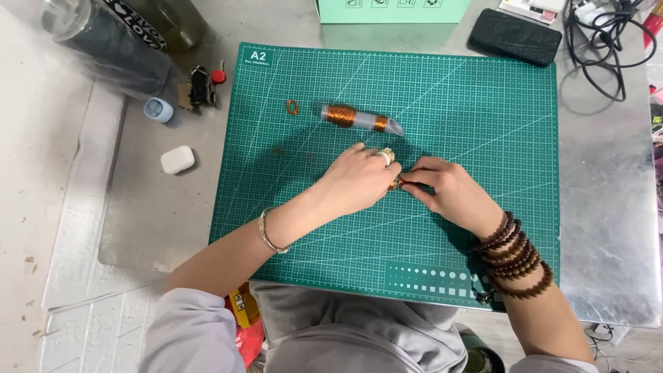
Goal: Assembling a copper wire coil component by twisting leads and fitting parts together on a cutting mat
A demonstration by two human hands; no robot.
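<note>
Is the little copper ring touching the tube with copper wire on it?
Apart. The head view shows bare green mat between the copper ring and the wire-wrapped tube.

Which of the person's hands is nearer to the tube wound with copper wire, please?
The left. The left hand lies just below the tube; the right hand sits lower and further to the right on the cutting mat.

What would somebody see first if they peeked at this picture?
The big green cutting mat fills the middle of the grey table. On it, the left hand and right hand meet around a small coppery piece. Above them lies a clear tube wound with copper wire.
</note>
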